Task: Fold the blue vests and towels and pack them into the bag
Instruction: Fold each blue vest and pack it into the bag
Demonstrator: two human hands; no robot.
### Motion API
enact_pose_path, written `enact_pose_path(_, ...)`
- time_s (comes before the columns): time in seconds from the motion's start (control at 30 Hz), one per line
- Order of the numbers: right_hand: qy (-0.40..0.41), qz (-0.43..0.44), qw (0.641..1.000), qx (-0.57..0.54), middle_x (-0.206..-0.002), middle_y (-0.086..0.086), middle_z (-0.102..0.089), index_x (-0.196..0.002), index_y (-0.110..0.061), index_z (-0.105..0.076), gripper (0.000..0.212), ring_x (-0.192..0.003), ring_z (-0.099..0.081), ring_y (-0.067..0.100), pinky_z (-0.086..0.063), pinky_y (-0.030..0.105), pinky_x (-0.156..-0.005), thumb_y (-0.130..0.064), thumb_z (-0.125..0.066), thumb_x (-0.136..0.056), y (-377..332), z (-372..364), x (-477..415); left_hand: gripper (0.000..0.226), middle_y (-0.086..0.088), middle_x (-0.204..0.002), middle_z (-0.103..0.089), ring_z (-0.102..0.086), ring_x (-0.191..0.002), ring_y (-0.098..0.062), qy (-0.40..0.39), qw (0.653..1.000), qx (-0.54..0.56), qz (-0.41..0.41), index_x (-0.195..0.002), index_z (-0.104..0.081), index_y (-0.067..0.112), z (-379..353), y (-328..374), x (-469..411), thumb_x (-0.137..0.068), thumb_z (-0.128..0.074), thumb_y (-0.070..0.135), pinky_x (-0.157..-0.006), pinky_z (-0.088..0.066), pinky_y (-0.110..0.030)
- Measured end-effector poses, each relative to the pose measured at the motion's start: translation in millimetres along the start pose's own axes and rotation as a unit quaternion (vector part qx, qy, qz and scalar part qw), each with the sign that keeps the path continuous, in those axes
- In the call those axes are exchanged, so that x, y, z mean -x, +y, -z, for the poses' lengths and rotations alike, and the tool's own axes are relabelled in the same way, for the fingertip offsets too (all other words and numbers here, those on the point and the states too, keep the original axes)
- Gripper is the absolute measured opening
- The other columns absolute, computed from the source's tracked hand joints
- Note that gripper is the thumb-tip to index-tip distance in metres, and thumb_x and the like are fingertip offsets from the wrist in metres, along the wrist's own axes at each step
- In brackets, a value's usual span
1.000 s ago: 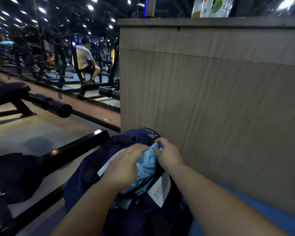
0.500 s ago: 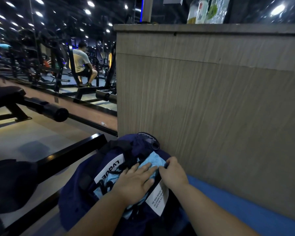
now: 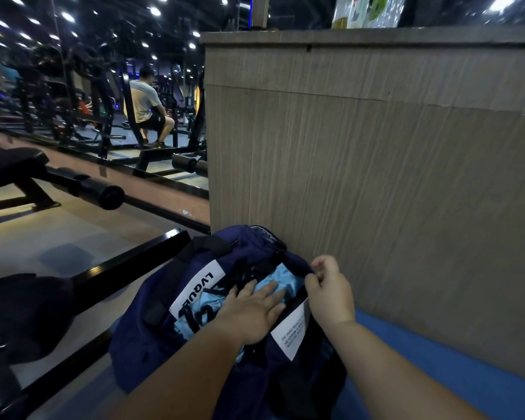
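Note:
A navy bag [image 3: 152,298] with white printed labels lies on a blue mat, its top opening facing me. Light blue vest fabric [image 3: 281,275] with dark numbers fills the opening. My left hand [image 3: 252,310] lies flat on the blue fabric, fingers spread and pressing it down into the bag. My right hand [image 3: 331,286] pinches the bag's far edge next to the opening, thumb and fingers curled on the dark rim. No towels can be told apart from the vests.
A tall wood-grain counter [image 3: 391,177] stands right behind the bag, with bottles [image 3: 367,10] on top. A black metal rail [image 3: 119,265] runs along the left, and a dark bag [image 3: 22,313] sits past it. Gym benches, machines and a seated person [image 3: 147,107] fill the background.
The bunched blue fabric has gone down into the bag. My left hand flattened on top of it, and my right hand moved from the fabric to the bag's edge and lifted it.

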State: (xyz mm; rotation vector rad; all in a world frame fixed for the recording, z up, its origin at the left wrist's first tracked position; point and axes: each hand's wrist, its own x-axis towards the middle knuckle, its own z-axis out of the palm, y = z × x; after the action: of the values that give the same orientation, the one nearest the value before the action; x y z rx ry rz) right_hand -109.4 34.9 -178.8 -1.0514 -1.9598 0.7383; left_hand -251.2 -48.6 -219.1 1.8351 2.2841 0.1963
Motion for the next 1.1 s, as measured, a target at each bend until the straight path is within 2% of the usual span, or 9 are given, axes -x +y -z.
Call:
enact_pose_path(0.13,-0.113,-0.038,0.992,0.043,-0.086,-0.007,-0.055,-0.113,-0.021,-0.052,0.014,-0.078,-0.054,0.011,-0.039,0.026,-0.069,-0.026,-0.047,-0.101,14.0,-0.8,-2.9,0.052,0.025,-0.16,-0.005,0.009,-0.149,-0.01,0.029,0.998,0.042,-0.023,-0.15,-0.019,0.048,-3.0,0.9,3.2,-0.1,-0.009,0.058,-0.119,0.005,-0.05)
enact_pose_path(0.23,-0.153,-0.04,0.987,0.022,-0.104,-0.003,-0.057,-0.121,-0.023,-0.051,0.024,-0.094,-0.054,0.013,-0.038,0.025,-0.074,-0.034,-0.042,-0.103,19.1,2.9,2.4,0.057,0.026,-0.144,-0.042,-0.012,-0.145,-0.01,0.156,0.986,0.049,-0.033,-0.131,-0.051,0.043,0.2,8.5,12.8,-0.098,-0.008,0.059,-0.116,-0.007,-0.046)
enact_pose_path(0.33,-0.167,-0.043,0.985,-0.006,-0.107,-0.003,-0.06,-0.123,-0.027,-0.052,0.023,-0.098,-0.057,0.012,-0.041,0.022,-0.077,-0.034,-0.042,-0.103,31.5,11.5,13.0,0.053,0.017,-0.098,-0.064,-0.05,-0.113,-0.017,0.334,0.941,-0.007,-0.049,-0.093,-0.065,0.032,1.6,35.8,23.2,-0.096,-0.017,0.056,-0.096,-0.028,-0.038)
enact_pose_path(0.43,-0.158,-0.056,0.986,-0.01,-0.105,-0.002,-0.063,-0.113,-0.025,-0.055,0.017,-0.097,-0.059,0.012,-0.044,0.023,-0.079,-0.034,-0.044,-0.102,57.1,32.7,31.0,0.036,0.012,-0.094,-0.065,-0.056,-0.097,-0.018,0.398,0.912,0.01,-0.101,-0.095,-0.064,0.028,-1.7,77.2,21.8,-0.094,-0.037,0.051,-0.084,-0.031,-0.035)
enact_pose_path(0.57,-0.126,-0.081,0.989,0.014,-0.095,-0.003,-0.063,-0.096,-0.023,-0.057,0.01,-0.091,-0.058,0.013,-0.044,0.026,-0.082,-0.014,-0.052,-0.099,103.6,87.6,64.6,0.034,0.013,-0.1,-0.063,-0.053,-0.1,-0.015,0.348,0.914,0.036,-0.204,-0.103,-0.062,0.028,-23.6,140.9,18.1,-0.094,-0.039,0.051,-0.085,-0.036,-0.032)
enact_pose_path(0.73,-0.04,-0.197,0.976,0.084,-0.106,0.001,-0.065,-0.1,-0.029,-0.055,0.023,-0.099,-0.061,0.019,-0.046,0.028,-0.086,-0.008,-0.057,-0.091,167.0,180.5,117.6,0.077,0.004,-0.124,-0.06,-0.041,-0.121,-0.022,0.069,0.964,-0.005,-0.255,-0.126,-0.052,0.027,-78.2,238.1,19.6,-0.083,-0.001,0.066,-0.098,-0.03,-0.039)
enact_pose_path(0.83,0.013,-0.248,0.953,0.174,-0.114,0.001,-0.063,-0.12,-0.023,-0.057,0.028,-0.102,-0.059,0.019,-0.043,0.026,-0.081,-0.016,-0.053,-0.093,199.9,235.6,154.2,0.057,-0.001,-0.133,-0.056,-0.037,-0.125,-0.025,-0.045,0.959,-0.029,-0.278,-0.13,-0.048,0.024,-105.7,296.6,22.4,-0.098,-0.018,0.06,-0.1,-0.029,-0.043)
enact_pose_path(1.0,0.038,-0.265,0.872,0.41,-0.132,-0.004,-0.053,-0.132,-0.034,-0.05,0.041,-0.127,-0.044,0.02,-0.036,0.038,-0.101,-0.023,-0.049,-0.092,224.9,299.2,201.3,0.055,-0.005,-0.144,-0.047,-0.035,-0.133,-0.029,-0.12,0.936,-0.062,-0.326,-0.142,-0.04,0.027,-130.8,372.8,33.5,-0.1,-0.022,0.058,-0.107,-0.027,-0.046)
enact_pose_path(1.1,0.115,-0.256,0.842,0.46,-0.12,0.003,-0.06,-0.119,-0.028,-0.064,0.043,-0.117,-0.051,0.029,-0.037,0.046,-0.094,-0.02,-0.066,-0.076,231.5,315.9,213.0,0.057,-0.005,-0.143,-0.044,-0.035,-0.133,-0.028,-0.128,0.935,-0.055,-0.326,-0.142,-0.041,0.027,-139.7,391.0,34.9,-0.1,-0.022,0.059,-0.108,-0.027,-0.044)
